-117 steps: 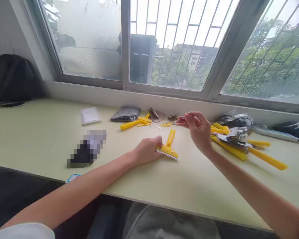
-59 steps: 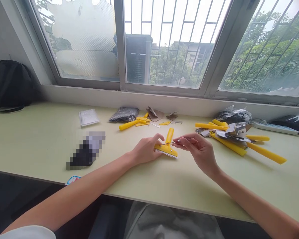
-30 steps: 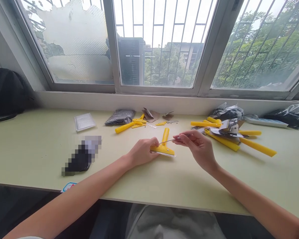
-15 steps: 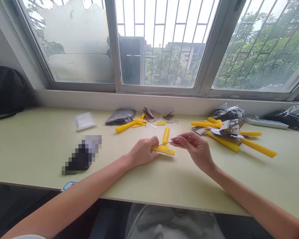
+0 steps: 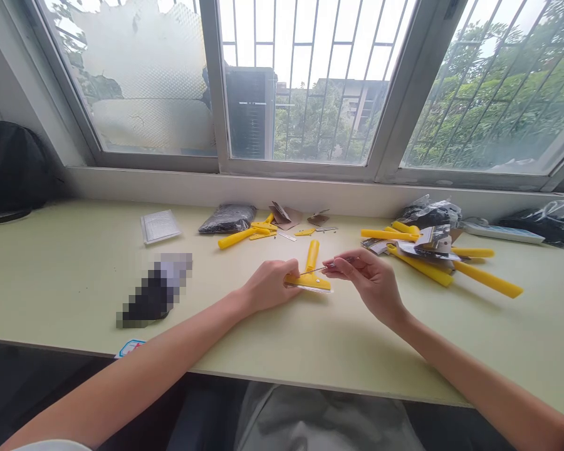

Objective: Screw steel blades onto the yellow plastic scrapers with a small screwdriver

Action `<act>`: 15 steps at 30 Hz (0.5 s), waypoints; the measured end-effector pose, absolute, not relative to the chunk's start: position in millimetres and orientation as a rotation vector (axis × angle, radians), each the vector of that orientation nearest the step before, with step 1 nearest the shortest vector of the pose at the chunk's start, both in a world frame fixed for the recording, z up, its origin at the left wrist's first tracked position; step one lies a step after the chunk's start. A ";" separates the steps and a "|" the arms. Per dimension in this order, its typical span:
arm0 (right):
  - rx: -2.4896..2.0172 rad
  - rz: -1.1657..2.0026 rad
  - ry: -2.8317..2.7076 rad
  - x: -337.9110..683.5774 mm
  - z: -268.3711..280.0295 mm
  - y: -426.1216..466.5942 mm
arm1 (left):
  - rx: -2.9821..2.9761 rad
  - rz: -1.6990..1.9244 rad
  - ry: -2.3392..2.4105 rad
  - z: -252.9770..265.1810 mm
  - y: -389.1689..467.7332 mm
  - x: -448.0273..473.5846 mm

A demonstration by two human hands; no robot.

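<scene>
My left hand (image 5: 273,285) is closed round the left end of a yellow scraper (image 5: 313,258), whose handle points away from me and whose wide head faces the table's front edge. A metal strip lies along that head, with a small screw showing near its right end. Between the fingertips of my right hand (image 5: 369,275) is a thin screwdriver (image 5: 320,269). Its shaft runs leftward across the scraper, and the tip meets the head close to my left fingers. The exact contact point is too small to make out.
Behind my hands lie a yellow scraper (image 5: 237,239), loose blades and a grey plastic packet (image 5: 228,218). Several yellow-handled scrapers (image 5: 489,277) with card sleeves are heaped at the right. A clear flat case (image 5: 160,227) sits left, with a blurred dark item (image 5: 148,300) nearer me.
Both hands keep their hold on the scraper and screwdriver, almost in the same place. The camera view has shifted very slightly.
</scene>
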State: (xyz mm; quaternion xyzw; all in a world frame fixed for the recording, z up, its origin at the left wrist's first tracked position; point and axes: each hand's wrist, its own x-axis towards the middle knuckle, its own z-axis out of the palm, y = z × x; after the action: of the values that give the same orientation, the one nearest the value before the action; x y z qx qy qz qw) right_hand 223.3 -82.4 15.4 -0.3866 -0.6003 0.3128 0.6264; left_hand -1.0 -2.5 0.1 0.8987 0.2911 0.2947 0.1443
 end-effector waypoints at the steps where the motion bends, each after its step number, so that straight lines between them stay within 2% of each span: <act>1: -0.888 0.707 -1.375 223.8 15.7 -82.4 | 2.586 0.854 0.839 -0.3 -2.1 -0.8; 15: -0.897 0.621 -1.342 225.5 15.8 -80.7 | 2.495 0.864 0.847 -6.2 2.4 -0.2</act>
State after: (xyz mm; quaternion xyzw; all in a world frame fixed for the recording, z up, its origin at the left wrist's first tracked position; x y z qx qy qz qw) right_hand 225.5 -80.7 15.8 -0.3945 -0.5906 0.2733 0.6488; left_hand -0.2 2.4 -6.2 0.8846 0.3004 0.3063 0.1831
